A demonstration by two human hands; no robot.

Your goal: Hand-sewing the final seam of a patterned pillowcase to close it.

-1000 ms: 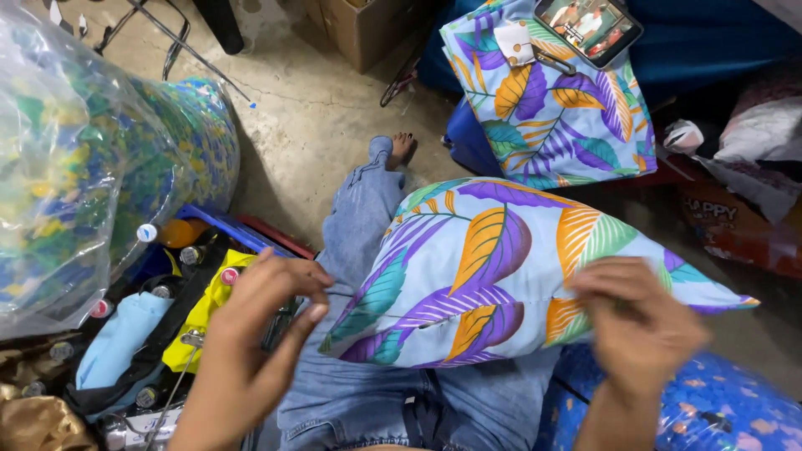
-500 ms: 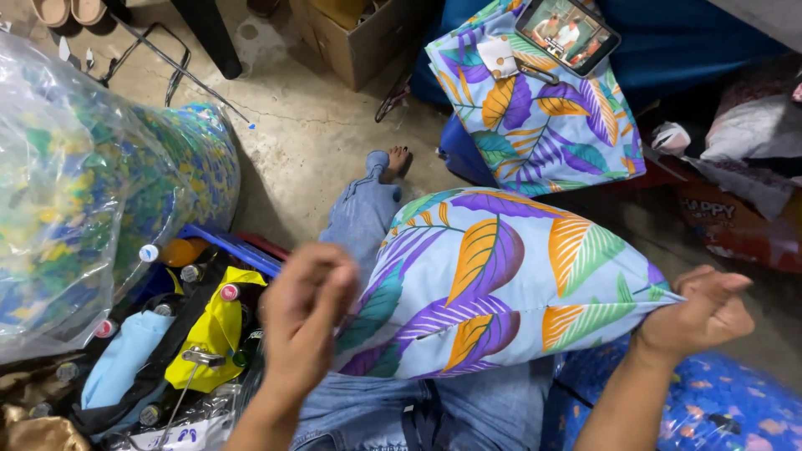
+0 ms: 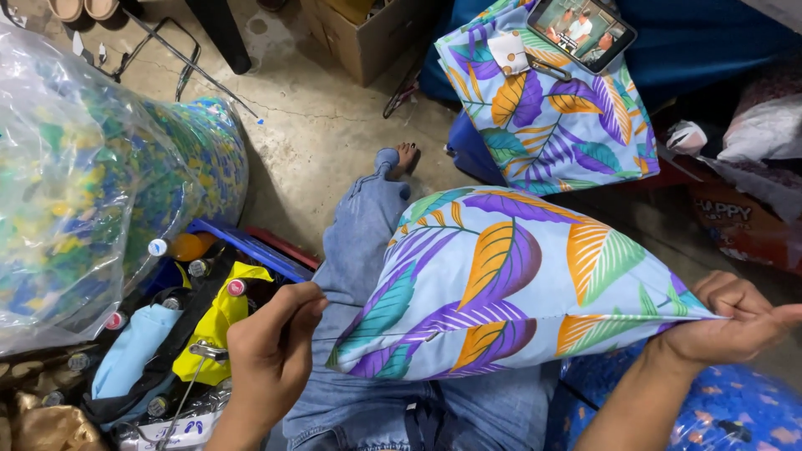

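Floor: bare, stained concrete floor (image 3: 334,134) with a cluttered edge; the person sits on it, legs in blue jeans (image 3: 359,242) stretched forward.
Cushion: stuffed pillow in pale blue cloth printed with purple, orange and teal leaves (image 3: 518,292) lies across the lap, its right corner drawn to a point.
Left hand: left hand (image 3: 271,351) sits just beside the pillow's left end, fingertips pressed together on what looks like a thin thread running toward the seam; the thread itself is barely visible, and no needle can be made out.
Right hand: right hand (image 3: 727,321) pinches the pillow's right corner, fingers curled shut on the cloth.
Handling: judged soft, light and springy; the filling should give under pressure, and the woven cover looks dry rather than slippery. Corners and the seam edge look like the surest places to hold.
Clear sack: big transparent plastic bag (image 3: 67,192) at the left holds blue, green and yellow patterned stuffed pieces.
Tray: open dark case with blue rim (image 3: 242,246) holds thread spools with coloured caps, a yellow cloth (image 3: 213,321) and a light blue cloth (image 3: 134,351).
Box: brown cardboard box (image 3: 376,38) stands beyond the feet, contents hidden.
Second cushion: matching leaf-print pillow (image 3: 551,117) rests ahead with a phone showing a lit screen (image 3: 582,29) on top.
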